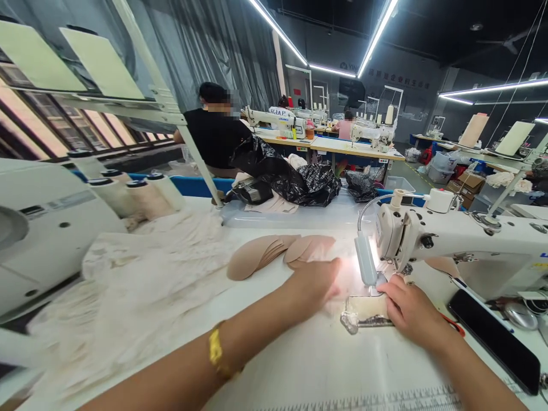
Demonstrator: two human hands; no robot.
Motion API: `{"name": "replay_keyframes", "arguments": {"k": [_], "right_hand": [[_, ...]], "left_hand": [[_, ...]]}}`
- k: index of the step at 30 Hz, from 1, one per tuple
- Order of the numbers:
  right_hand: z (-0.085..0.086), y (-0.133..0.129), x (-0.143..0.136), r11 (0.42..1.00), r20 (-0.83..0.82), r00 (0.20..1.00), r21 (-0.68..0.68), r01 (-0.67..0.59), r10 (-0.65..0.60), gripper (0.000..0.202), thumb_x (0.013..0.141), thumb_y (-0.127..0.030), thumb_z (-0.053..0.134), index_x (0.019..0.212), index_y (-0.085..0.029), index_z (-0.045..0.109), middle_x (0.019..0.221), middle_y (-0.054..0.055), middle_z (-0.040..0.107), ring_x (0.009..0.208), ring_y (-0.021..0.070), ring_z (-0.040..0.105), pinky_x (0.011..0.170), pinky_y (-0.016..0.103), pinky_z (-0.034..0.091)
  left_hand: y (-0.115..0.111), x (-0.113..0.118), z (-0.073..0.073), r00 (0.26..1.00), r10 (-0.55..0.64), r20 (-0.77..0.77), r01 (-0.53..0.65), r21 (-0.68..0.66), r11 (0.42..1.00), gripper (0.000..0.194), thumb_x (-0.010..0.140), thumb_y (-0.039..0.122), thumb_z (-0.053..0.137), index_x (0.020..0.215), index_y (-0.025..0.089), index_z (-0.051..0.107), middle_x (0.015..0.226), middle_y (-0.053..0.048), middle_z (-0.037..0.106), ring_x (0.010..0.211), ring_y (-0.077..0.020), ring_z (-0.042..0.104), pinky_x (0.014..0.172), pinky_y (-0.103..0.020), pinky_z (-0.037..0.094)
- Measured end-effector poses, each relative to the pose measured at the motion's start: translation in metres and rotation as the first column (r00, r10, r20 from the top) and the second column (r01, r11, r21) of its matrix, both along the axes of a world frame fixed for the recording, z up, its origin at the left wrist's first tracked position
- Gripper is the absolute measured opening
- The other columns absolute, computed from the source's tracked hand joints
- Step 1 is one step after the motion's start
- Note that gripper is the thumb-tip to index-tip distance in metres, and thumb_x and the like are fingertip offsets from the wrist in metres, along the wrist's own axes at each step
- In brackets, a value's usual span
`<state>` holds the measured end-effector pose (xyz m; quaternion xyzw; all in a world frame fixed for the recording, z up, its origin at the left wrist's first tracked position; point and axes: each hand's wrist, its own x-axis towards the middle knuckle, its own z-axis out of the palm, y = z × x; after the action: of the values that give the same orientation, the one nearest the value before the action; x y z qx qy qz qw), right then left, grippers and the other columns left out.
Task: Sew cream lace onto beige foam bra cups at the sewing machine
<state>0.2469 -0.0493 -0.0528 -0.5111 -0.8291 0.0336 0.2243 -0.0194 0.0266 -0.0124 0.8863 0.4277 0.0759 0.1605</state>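
My left hand (314, 285) is over the white table, just left of the lit needle area, blurred, with its fingers bent around the edge of pale sheer fabric (342, 257). Behind it lie two fanned stacks of beige cup-shaped pads (252, 257), (299, 248). My right hand (406, 302) rests beside the presser foot of the white sewing machine (411, 228). Its fingertips are close together at the metal plate (368, 308); whatever lies under them is hidden. A small lamp (365, 260) shines on the spot between my hands.
A heap of whitish fabric (141, 274) covers the left side, near thread cones (148, 197). Black plastic bags (295, 177) lie beyond the table. A phone (494, 339) and red-handled scissors (454, 325) lie at right. A ruler (385, 399) runs along the front; people sit farther back.
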Motion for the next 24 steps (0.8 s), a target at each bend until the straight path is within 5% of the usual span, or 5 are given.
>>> {"name": "replay_keyframes", "arguments": {"k": [4,8,13,18,24], "right_hand": [[-0.003,0.001,-0.001,1.0,-0.016,1.0,0.016,0.0,0.0,0.03,0.094,-0.007,0.046,0.11,-0.027,0.061,0.093,0.005,0.063,0.075,0.0222,0.057,0.065,0.033,0.046],[-0.003,0.002,-0.002,1.0,-0.018,1.0,-0.006,0.001,-0.001,0.03,0.094,-0.007,0.044,0.11,-0.026,0.061,0.094,0.005,0.063,0.077,0.0223,0.057,0.065,0.033,0.046],[-0.001,0.002,-0.001,0.999,-0.03,0.999,0.005,-0.032,0.032,0.028,0.094,-0.006,0.046,0.107,-0.026,0.062,0.09,0.004,0.062,0.076,0.0212,0.057,0.064,0.031,0.045],[0.0,0.001,-0.002,0.998,-0.032,0.997,0.012,-0.063,0.064,0.029,0.094,-0.006,0.049,0.108,-0.027,0.063,0.092,0.003,0.063,0.078,0.0215,0.057,0.067,0.031,0.046],[0.003,-0.001,-0.003,0.999,-0.032,0.998,-0.011,-0.053,0.053,0.029,0.094,-0.007,0.048,0.107,-0.027,0.064,0.092,0.004,0.064,0.078,0.0218,0.057,0.067,0.032,0.046]], "left_hand": [[-0.04,-0.004,-0.016,0.992,-0.123,0.006,0.123,0.033,0.992,0.014,0.087,0.015,0.055,0.075,0.02,0.052,0.084,-0.006,0.063,0.075,-0.0219,0.058,0.069,-0.031,0.042],[-0.047,0.008,-0.008,0.931,-0.346,0.114,0.341,0.064,0.938,0.023,0.072,-0.002,0.052,0.079,0.019,0.054,0.101,-0.007,0.065,0.096,-0.0239,0.061,0.082,-0.032,0.046],[-0.031,0.023,0.001,0.946,-0.301,0.118,0.304,-0.007,0.953,0.017,0.081,0.007,0.059,0.081,0.02,0.049,0.09,-0.003,0.062,0.079,-0.0202,0.057,0.068,-0.029,0.04],[-0.018,0.036,-0.012,0.916,-0.397,0.053,0.378,0.213,0.901,0.027,0.076,-0.002,0.055,0.067,0.019,0.041,0.083,-0.004,0.058,0.076,-0.0187,0.051,0.064,-0.03,0.034],[-0.012,0.051,-0.02,0.883,-0.332,0.332,0.322,0.087,0.943,0.019,0.078,0.003,0.058,0.082,0.021,0.054,0.078,-0.002,0.058,0.076,-0.0202,0.054,0.069,-0.03,0.041]]}}
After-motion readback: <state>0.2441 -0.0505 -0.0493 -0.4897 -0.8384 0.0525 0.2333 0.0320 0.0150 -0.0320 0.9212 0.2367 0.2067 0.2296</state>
